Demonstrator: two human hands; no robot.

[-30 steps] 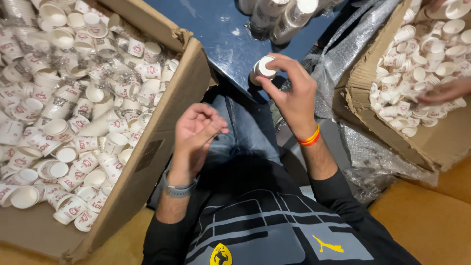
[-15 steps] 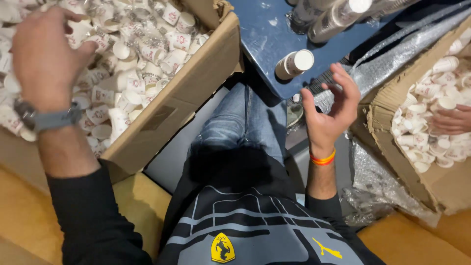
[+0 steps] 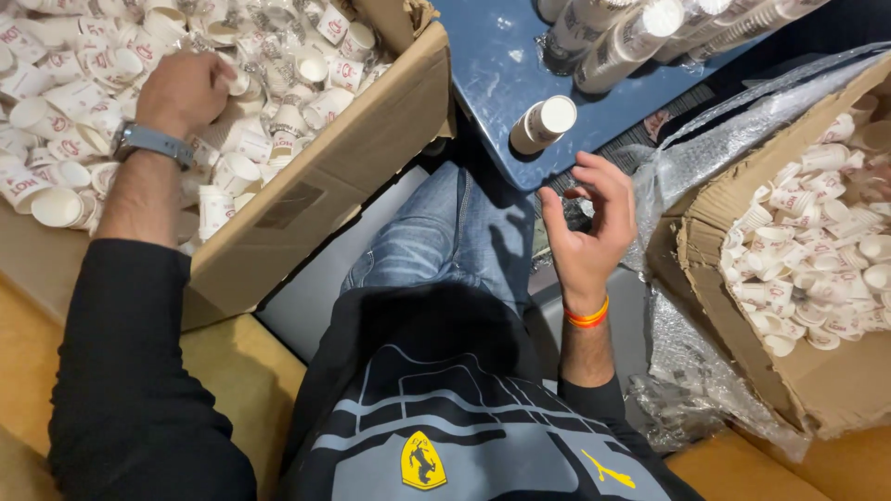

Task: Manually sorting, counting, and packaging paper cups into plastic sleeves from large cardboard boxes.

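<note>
My left hand (image 3: 181, 93) reaches into a big cardboard box (image 3: 325, 176) on the left. It rests knuckles up on a heap of small white paper cups with red print (image 3: 65, 83). Its fingers curl down among the cups, so I cannot see what they grip. A grey band sits on that wrist. My right hand (image 3: 589, 227), with an orange wristband, hovers palm up over my lap with its fingers loosely apart and nothing in them. Just above it a short stack of nested cups (image 3: 543, 125) lies on its side near the edge of a blue table (image 3: 492, 65).
Longer stacks of cups (image 3: 631, 37) lie at the far side of the blue table. A second cardboard box (image 3: 742, 325) of loose cups stands on the right, lined with crumpled clear plastic (image 3: 696, 371). My jeans-clad legs fill the gap between the boxes.
My left hand rose from my lap and went into the left box. My right hand let go of the short cup stack, which now lies on the blue table, and drew back.
</note>
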